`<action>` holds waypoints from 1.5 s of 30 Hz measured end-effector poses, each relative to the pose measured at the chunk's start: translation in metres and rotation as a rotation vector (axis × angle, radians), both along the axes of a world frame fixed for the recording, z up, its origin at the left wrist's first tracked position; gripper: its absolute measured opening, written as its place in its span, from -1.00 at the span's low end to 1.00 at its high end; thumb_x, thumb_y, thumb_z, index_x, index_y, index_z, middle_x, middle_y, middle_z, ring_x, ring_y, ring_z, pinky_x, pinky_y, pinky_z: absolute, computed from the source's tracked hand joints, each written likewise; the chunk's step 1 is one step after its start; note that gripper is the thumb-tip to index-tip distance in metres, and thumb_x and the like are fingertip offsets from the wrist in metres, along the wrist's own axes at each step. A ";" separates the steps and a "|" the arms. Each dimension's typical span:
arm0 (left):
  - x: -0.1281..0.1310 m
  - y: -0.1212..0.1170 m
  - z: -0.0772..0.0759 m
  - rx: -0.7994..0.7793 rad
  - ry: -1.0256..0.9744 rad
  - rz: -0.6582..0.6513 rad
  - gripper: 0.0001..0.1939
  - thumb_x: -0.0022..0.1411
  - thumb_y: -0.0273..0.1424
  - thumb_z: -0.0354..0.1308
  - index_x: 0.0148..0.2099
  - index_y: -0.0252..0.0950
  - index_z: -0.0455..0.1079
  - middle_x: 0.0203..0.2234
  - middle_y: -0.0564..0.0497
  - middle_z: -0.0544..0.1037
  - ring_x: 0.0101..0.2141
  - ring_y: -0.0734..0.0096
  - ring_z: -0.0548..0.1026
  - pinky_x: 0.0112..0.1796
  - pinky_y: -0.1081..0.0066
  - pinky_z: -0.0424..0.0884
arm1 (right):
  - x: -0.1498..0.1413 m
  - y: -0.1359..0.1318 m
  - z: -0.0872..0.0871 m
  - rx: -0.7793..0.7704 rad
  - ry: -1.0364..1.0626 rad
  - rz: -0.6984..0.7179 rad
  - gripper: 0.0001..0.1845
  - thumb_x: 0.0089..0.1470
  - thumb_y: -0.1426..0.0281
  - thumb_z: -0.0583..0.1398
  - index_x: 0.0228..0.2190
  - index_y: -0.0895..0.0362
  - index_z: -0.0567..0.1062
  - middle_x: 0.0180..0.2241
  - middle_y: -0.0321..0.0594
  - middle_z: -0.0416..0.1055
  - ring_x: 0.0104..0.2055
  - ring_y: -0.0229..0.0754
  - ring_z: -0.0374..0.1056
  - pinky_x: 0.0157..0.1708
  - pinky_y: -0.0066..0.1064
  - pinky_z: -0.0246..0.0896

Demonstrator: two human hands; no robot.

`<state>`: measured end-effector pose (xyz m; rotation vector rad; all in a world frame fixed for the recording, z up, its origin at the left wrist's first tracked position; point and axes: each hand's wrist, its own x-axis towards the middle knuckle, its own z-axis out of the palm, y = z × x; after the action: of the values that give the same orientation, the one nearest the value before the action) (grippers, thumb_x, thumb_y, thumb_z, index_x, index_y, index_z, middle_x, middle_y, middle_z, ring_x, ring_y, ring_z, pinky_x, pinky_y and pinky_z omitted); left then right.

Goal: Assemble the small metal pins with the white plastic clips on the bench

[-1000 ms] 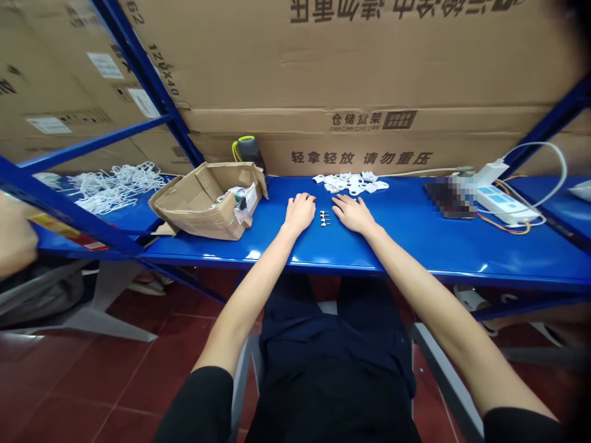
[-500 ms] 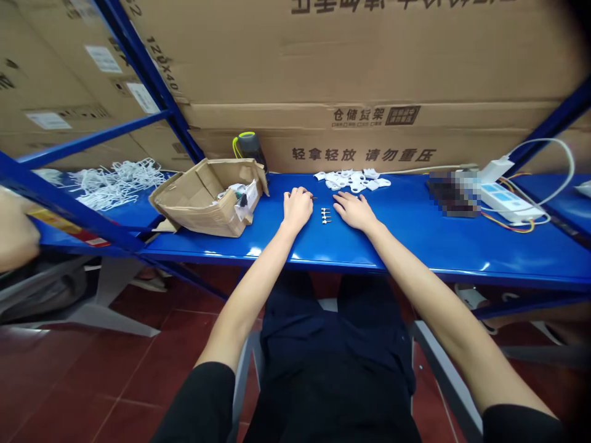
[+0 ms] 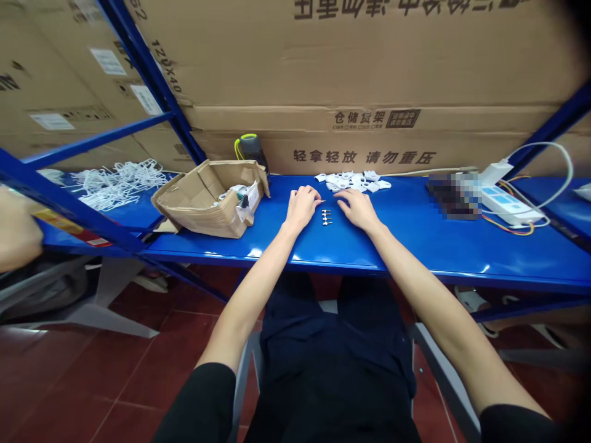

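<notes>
My left hand (image 3: 302,206) is above the blue shelf surface, fingers closed on a small screw-like piece (image 3: 322,201) whose thin tip juts out to the right. Facing it across a small gap, my right hand (image 3: 361,209) has its fingers bent and slightly apart, with nothing visible in them. Between and just below the hands lies a short column of similar screw-like pieces (image 3: 327,218), with pale heads to the left and thin shafts to the right. White flat plastic parts with holes (image 3: 351,181) are heaped behind my hands.
A cardboard box (image 3: 207,215) with small items stands left, a dark cylinder with a yellow-green loop (image 3: 252,149) behind it. To the right are a power strip (image 3: 510,206) and cables. White strings (image 3: 124,181) lie beyond the blue post. Another person's blurred hand (image 3: 18,231) shows far left.
My left hand has shifted right, bringing the small screw-like piece toward my right hand. My right hand's fingers have lifted and bent a little more.
</notes>
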<state>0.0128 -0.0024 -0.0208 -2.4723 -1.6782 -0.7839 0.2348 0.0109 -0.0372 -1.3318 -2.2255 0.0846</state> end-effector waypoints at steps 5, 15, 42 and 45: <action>0.002 -0.001 0.002 0.051 0.025 -0.123 -0.82 0.61 -0.33 0.12 0.03 -0.21 0.54 0.08 -0.10 0.64 0.14 0.08 0.50 0.14 0.15 0.30 | -0.010 0.004 -0.002 0.062 -0.001 0.043 -0.67 0.47 0.29 0.14 0.04 0.04 0.68 0.20 -0.03 0.59 0.28 0.19 0.41 0.23 0.09 0.25; 0.002 0.000 0.002 -0.066 0.081 -0.060 -0.79 0.58 -0.46 0.09 0.09 -0.20 0.53 0.01 -0.09 0.70 0.07 0.07 0.55 0.12 0.13 0.30 | -0.011 0.004 0.000 0.067 -0.008 -0.023 -0.61 0.48 0.24 0.11 -0.12 0.03 0.74 0.05 -0.02 0.67 0.16 0.23 0.42 0.17 0.11 0.17; 0.004 0.013 -0.002 -0.164 -0.603 -0.285 -0.58 0.56 -0.10 0.17 -0.14 -0.23 0.75 -0.18 -0.05 0.77 -0.10 0.18 0.69 0.04 0.27 0.52 | -0.004 -0.004 0.013 0.299 0.146 0.017 -0.66 0.48 0.21 0.18 -0.08 -0.06 0.78 0.10 -0.17 0.66 0.09 0.08 0.45 0.21 0.00 0.23; 0.002 0.017 -0.004 -0.209 -0.764 -0.331 -0.64 0.47 -0.09 0.28 -0.09 -0.25 0.75 -0.16 -0.04 0.78 -0.07 0.15 0.69 0.01 0.28 0.54 | -0.003 -0.005 0.015 0.274 0.122 0.018 -0.66 0.48 0.19 0.16 -0.02 -0.15 0.77 0.16 -0.20 0.62 0.13 0.10 0.44 0.24 0.05 0.22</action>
<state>0.0150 0.0143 -0.0252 -2.8407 -1.5752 -1.8716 0.2316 0.0058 -0.0223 -1.1276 -2.0606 -0.1257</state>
